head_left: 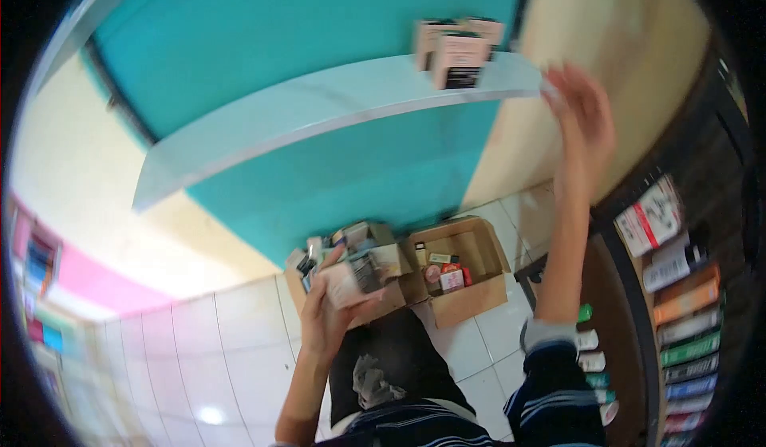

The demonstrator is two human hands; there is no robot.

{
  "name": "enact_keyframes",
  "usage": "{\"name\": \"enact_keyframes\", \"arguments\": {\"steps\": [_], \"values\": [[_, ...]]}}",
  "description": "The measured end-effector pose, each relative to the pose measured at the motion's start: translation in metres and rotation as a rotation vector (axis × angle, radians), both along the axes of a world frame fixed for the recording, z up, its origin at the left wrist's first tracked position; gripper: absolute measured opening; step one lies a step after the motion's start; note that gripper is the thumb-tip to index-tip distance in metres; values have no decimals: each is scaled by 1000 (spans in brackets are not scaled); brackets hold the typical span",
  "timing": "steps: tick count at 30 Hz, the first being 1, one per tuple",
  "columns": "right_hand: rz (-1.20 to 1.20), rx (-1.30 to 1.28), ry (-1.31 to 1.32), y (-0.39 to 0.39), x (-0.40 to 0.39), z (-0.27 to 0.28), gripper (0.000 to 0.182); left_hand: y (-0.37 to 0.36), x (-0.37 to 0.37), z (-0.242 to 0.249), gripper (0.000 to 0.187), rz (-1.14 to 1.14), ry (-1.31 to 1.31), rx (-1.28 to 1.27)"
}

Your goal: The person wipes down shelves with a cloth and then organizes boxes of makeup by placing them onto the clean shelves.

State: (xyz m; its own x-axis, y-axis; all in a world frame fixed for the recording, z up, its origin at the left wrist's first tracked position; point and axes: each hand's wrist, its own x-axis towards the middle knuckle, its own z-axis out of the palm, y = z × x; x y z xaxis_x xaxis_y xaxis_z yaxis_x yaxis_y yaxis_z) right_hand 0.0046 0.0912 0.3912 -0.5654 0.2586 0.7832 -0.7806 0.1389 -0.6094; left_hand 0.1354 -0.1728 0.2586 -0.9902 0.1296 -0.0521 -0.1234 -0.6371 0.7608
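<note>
My left hand (321, 310) is low in front of my body, its fingers wrapped round a small pale pink and dark box (351, 281). The held box is blurred and overlaps the carton behind it in this view. Raised on the right, my right hand (586, 108) is beside the end of the light grey shelf (319, 100); its fingers are loosely bent and apart, blurred, with nothing seen in them. Near the shelf's right end stand several pink and black boxes (459, 60), grouped close together.
On the tiled floor, one open carton (392, 257) is packed with small boxes. Beside it, another open carton (471, 307) holds a few small boxes and a red one (453, 279). A dark rack on the right carries several bottles and tubes (690, 347). The wall behind the shelf is turquoise.
</note>
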Motion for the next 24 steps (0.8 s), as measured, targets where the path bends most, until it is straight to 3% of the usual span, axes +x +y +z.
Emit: {"name": "enact_keyframes", "arguments": {"steps": [1,3,5,10,12,15,17,19,21,24], "values": [[62,-17,-43,-14,23,-17,35,4,-7,4,56,-29,12,30],[262,477,-104,-34,54,-42,35,10,-17,10,58,-32,22,76],[415,782,-266,-53,74,-39,48,16,-20,18,60,-127,53,50],[440,948,-369,-70,80,-55,62,22,-17,27,61,-129,68,-32],[413,1034,-392,-73,81,-56,65,24,-17,24,61,-90,90,-258],[326,977,-301,-60,70,-50,61,22,-4,31,60,-174,19,-167],[-148,484,-59,-37,48,-41,57,25,-1,40,66,-168,115,-247],[-94,-8,-105,-15,5,-23,54,26,5,38,71,-122,162,-392],[-325,-49,-128,-7,-27,-4,57,24,7,28,68,-129,150,-409],[-433,40,-132,4,-77,-11,63,20,12,24,63,-110,130,-433]]}}
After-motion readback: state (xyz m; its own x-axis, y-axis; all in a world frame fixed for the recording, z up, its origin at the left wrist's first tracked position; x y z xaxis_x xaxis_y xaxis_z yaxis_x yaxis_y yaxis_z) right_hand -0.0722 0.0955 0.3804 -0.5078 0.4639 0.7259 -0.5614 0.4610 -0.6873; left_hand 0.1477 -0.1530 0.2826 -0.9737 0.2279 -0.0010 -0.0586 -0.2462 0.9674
